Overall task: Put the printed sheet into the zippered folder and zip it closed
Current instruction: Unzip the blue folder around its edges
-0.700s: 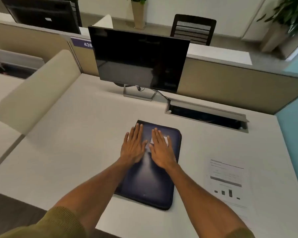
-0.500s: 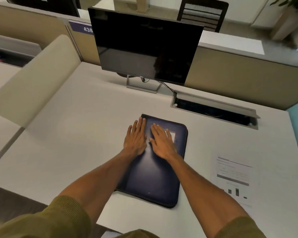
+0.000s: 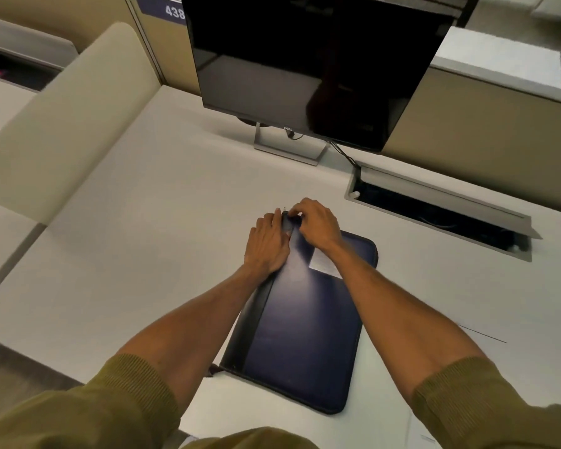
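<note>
The dark blue zippered folder [image 3: 300, 335] is laid flat on the white desk [image 3: 136, 238], its far left corner pressed by the flat, open left hand [image 3: 268, 246] and pinched by the curled right hand [image 3: 316, 225].

White desk [image 3: 149, 228] carrying a closed navy folder [image 3: 300, 335] lying flat near its front edge, a monitor stand [image 3: 287, 150] sitting farther back, a cable tray [image 3: 441, 212] sitting open at right, a paper corner [image 3: 423, 431] showing at bottom right.
</note>
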Motion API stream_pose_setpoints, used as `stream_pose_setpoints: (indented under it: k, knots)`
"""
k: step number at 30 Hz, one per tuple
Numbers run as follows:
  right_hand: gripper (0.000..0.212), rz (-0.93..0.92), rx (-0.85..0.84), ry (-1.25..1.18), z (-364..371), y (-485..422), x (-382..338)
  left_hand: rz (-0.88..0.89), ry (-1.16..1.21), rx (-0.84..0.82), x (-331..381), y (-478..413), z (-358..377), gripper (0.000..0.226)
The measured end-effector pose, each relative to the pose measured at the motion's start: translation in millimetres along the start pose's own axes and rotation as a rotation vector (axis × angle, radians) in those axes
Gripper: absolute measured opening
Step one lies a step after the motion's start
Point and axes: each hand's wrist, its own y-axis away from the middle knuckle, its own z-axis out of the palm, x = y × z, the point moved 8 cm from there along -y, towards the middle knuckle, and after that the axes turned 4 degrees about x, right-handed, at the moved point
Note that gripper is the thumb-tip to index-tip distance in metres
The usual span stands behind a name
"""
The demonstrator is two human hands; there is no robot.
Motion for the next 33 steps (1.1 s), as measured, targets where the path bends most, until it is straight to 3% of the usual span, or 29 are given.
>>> stream_pose_setpoints:
  k: [10, 17, 22, 33]
  knots:
    - [0.048, -0.166, -0.225, 0.085, 15, -53, -3, -0.103, 0.192, 0.043, -14, -35, 3, 0.039]
    - [0.01, -0.276, -0.167, 0.169, 13, -62, -1, -0.079, 0.179, 0.11, -11, -38, 6, 0.035]
    - [0.012, -0.338, -0.147, 0.2, 8, -60, 3, -0.031, 0.156, 0.133, -7, -35, 6, 0.033]
    - [0.012, -0.398, -0.178, 0.268, -2, -44, 21, 0.043, 0.01, 0.009, -2, -50, 5, 0.03]
